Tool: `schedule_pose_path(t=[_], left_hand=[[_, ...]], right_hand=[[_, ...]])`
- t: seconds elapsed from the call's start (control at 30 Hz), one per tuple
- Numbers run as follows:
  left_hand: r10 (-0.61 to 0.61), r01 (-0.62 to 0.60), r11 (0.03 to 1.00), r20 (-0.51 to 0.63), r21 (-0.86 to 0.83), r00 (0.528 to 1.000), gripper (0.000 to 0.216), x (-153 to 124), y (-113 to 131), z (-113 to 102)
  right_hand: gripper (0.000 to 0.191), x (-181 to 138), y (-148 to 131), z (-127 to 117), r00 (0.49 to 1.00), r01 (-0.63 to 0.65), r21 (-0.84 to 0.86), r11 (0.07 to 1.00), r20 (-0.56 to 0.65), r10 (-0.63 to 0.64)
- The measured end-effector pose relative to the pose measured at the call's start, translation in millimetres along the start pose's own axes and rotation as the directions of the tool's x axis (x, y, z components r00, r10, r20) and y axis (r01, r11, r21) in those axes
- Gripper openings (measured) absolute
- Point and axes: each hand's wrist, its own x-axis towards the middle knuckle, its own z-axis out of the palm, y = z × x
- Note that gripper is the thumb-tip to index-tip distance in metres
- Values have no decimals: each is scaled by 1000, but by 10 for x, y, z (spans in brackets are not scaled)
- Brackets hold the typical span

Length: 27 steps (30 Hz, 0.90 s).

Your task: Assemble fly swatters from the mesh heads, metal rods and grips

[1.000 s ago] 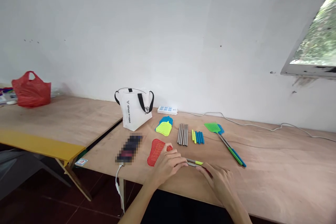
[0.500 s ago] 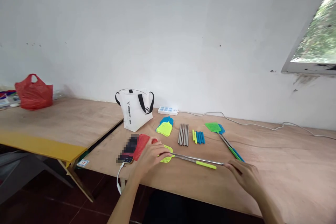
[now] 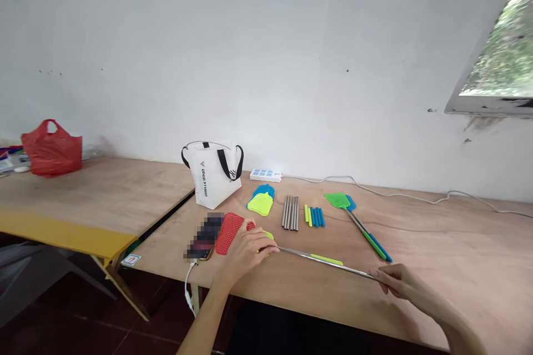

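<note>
My left hand point(image 3: 245, 247) is closed over the yellow mesh head point(image 3: 267, 234) of a fly swatter, near a loose red swatter head point(image 3: 230, 231). From that head a telescopic metal rod point(image 3: 328, 262) with a yellow-green sleeve runs right to my right hand point(image 3: 397, 281), which pinches its far end. The rod is drawn out long and lies low over the wooden table point(image 3: 437, 266).
Behind the rod lie yellow and blue swatter heads point(image 3: 260, 201), several metal rods point(image 3: 290, 212), coloured grips point(image 3: 314, 216) and two assembled swatters point(image 3: 361, 225). A white tote bag point(image 3: 214, 172), a power strip point(image 3: 265, 175), a phone point(image 3: 203, 237) and a red plastic bag point(image 3: 51, 147) are around.
My hands have moved apart, right hand going right, and the rod between them has been pulled out much longer. The red swatter head has shifted left, next to the phone.
</note>
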Motion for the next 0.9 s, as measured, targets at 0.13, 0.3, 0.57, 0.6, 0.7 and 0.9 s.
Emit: schedule_pose_path(t=[0.13,0.3,0.57,0.6,0.7,0.9], left_hand=[[-43,42,999,-49,-27,998,34,47,77,41],[-46,43,999,-129,-24,991,29,111,301,319],[75,-75,997,63,-3,995,31,62,299,378],[58,-57,998,98,-12,993,31,63,275,353],[-39,50,997,196,-51,980,31,78,218,291],[-161,203,974,326,-100,932,20,55,115,241]], right_hand=[[64,73,-220,-40,987,81,-93,992,-133,-93],[54,126,-718,341,892,274,-270,923,-289,-349],[57,25,-1048,1101,831,407,-435,803,-190,-524],[57,28,-1046,1097,830,413,-435,800,-182,-527],[53,46,-1027,984,834,437,-416,797,-143,-532],[37,131,-785,714,908,380,-344,858,-38,-418]])
